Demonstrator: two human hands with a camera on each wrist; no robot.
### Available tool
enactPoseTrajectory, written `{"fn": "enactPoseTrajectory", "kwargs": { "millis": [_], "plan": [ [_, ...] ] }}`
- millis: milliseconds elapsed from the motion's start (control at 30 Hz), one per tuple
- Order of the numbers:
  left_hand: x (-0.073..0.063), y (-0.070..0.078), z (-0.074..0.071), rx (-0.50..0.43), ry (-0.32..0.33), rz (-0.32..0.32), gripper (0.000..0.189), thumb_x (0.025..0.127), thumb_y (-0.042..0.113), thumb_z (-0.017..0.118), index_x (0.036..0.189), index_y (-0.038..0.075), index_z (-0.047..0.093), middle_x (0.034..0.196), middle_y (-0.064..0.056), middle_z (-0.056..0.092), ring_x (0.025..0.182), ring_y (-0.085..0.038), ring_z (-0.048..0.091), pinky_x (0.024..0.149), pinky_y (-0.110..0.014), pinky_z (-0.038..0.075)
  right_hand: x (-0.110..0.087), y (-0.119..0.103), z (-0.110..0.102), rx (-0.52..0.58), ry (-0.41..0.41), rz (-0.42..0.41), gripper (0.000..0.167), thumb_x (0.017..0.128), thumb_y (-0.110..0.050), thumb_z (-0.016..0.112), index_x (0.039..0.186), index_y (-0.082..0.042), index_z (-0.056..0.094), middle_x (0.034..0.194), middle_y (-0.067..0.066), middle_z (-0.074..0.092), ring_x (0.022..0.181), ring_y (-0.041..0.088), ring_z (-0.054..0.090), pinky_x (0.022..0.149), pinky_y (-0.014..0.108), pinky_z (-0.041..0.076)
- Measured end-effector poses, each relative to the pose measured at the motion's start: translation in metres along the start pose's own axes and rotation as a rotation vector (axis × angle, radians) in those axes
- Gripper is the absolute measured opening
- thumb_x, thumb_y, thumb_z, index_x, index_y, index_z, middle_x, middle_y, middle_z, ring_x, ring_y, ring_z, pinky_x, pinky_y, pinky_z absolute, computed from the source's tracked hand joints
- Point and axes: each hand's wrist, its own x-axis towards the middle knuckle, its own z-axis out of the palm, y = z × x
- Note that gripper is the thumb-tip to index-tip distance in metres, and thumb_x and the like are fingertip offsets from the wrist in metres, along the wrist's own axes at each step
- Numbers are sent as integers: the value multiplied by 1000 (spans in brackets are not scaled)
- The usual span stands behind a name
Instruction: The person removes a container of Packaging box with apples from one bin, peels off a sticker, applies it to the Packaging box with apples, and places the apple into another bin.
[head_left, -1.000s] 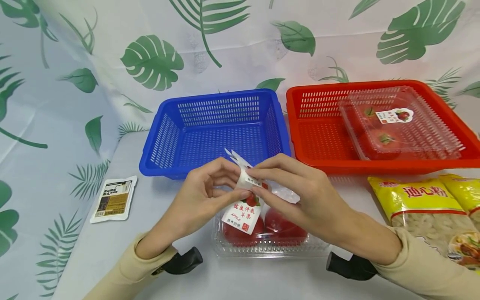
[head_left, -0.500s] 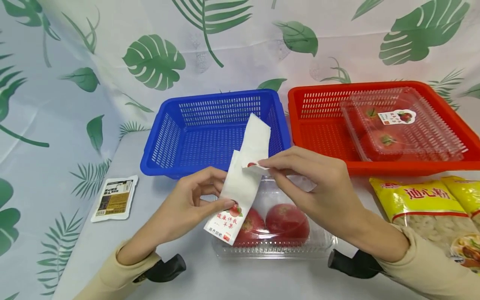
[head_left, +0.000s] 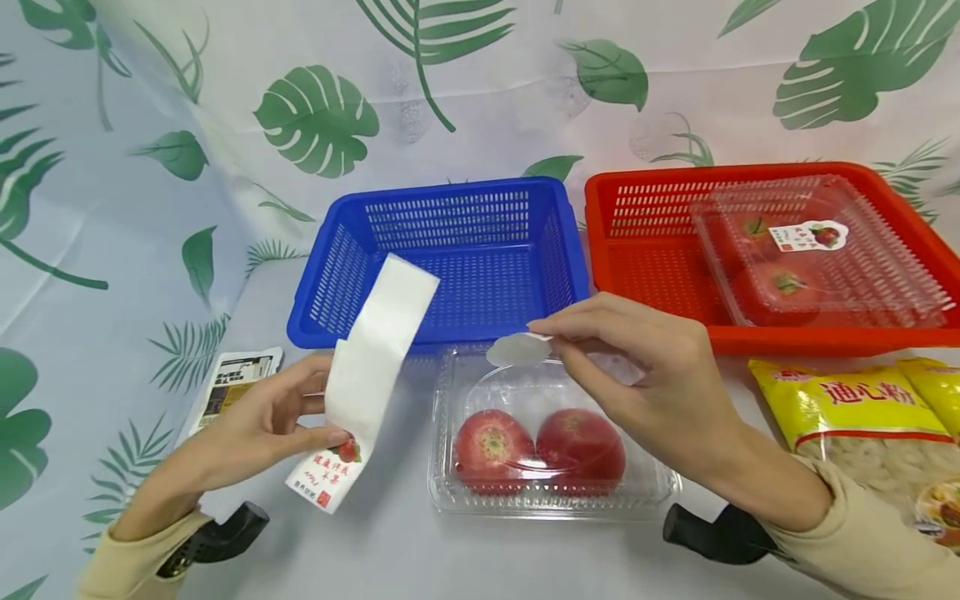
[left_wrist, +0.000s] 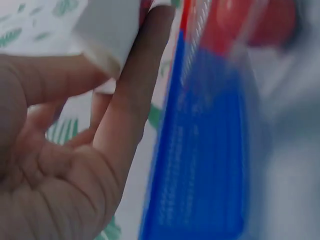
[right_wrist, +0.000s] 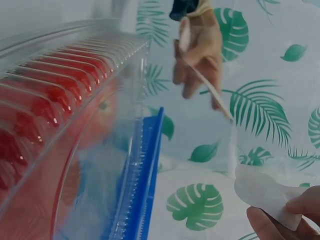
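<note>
My left hand [head_left: 251, 433] pinches a folded strip of apple stickers [head_left: 378, 346] between thumb and fingers, left of the clear plastic fruit box [head_left: 555, 506]. Mostly the strip's blank white side shows; a printed label is at its lower end. My right hand [head_left: 656, 379] holds one peeled sticker [head_left: 519, 350] by its edge, above the box's back part. In the right wrist view, that sticker [right_wrist: 260, 190] hangs from thumb and finger. Two red apples [head_left: 493, 450] sit inside the closed box, whose lid carries no visible label.
Behind stand a blue basket [head_left: 442, 190] and a red basket [head_left: 645, 250]. The red one holds a labelled clear box of tomatoes [head_left: 787, 250]. Yellow pasta bags [head_left: 862, 404] lie at right. A small flat packet [head_left: 232, 379] lies left, partly behind my left hand.
The sticker has come off the strip into my right hand. My left hand has moved left with the strip, uncovering the apple box. My right hand stays nearly in place.
</note>
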Motion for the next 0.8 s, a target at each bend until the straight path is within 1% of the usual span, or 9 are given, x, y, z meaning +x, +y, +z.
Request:
{"fn": "enactPoseTrajectory", "kwargs": {
  "millis": [67, 133, 200, 333, 433, 500, 600, 700, 800],
  "plan": [
    [-9, -10, -12, 8, -40, -45, 61, 99, -9, 64, 155, 3, 41, 141, -4, 56, 121, -18, 65, 81, -42, 63, -1, 1, 0, 3, -8, 17, 43, 83, 17, 77, 118, -8, 78, 107, -2, 77, 98, 13, 73, 86, 17, 57],
    [-16, -21, -20, 13, -78, -103, 59, 100, -5, 65, 153, -3, 39, 140, -8, 55, 121, -16, 65, 83, -42, 63, -2, 1, 0, 9, -13, 25, 42, 83, 18, 77, 117, -7, 78, 107, -1, 77, 99, 13, 73, 85, 17, 57],
    [-20, -31, -24, 13, -125, -151, 57, 101, -1, 65, 151, -7, 39, 138, -12, 56, 119, -14, 65, 84, -40, 63, -3, 1, 0, 9, -24, 38, 42, 84, 17, 76, 118, -7, 78, 108, -1, 77, 100, 12, 73, 86, 17, 57],
    [-23, -48, -27, 13, -228, -216, 52, 102, 3, 65, 147, -11, 42, 133, -24, 56, 115, -20, 68, 87, -38, 62, -5, 1, 1, 19, -32, 39, 43, 84, 18, 76, 118, -7, 78, 109, 0, 77, 100, 13, 73, 87, 17, 57],
    [-25, -56, -28, 69, -261, -303, 57, 102, 8, 67, 148, -12, 40, 137, -28, 54, 123, -30, 65, 94, -35, 59, -4, -1, 1, 20, -32, 35, 44, 83, 19, 76, 118, -8, 78, 109, -1, 77, 100, 14, 74, 86, 19, 58],
    [-25, -59, -29, 123, -259, -354, 60, 101, 11, 69, 148, -12, 41, 137, -25, 56, 127, -37, 61, 98, -34, 56, -4, -1, 1, 20, -31, 26, 44, 82, 19, 76, 117, -7, 78, 108, -1, 77, 99, 14, 74, 85, 20, 58],
    [-22, -64, -29, 192, -236, -369, 55, 100, 13, 71, 144, -10, 46, 131, -20, 59, 127, -43, 59, 102, -39, 54, -5, -1, 2, 18, -30, 21, 43, 82, 20, 76, 116, -6, 78, 107, 0, 77, 98, 14, 74, 84, 20, 58],
    [-15, -67, -29, 247, -197, -359, 49, 99, 14, 72, 139, -5, 50, 121, -11, 62, 122, -38, 62, 101, -43, 54, -6, 0, 2, 17, -38, 33, 43, 82, 20, 76, 116, -6, 78, 108, 0, 77, 98, 14, 74, 84, 20, 58],
    [-10, -67, -28, 316, -168, -363, 51, 98, 15, 75, 139, -4, 52, 116, -6, 64, 115, -30, 64, 97, -41, 56, -7, 1, 3, 15, -50, 49, 43, 82, 20, 76, 116, -7, 78, 108, -1, 77, 98, 14, 74, 85, 19, 58]
  ]
}}
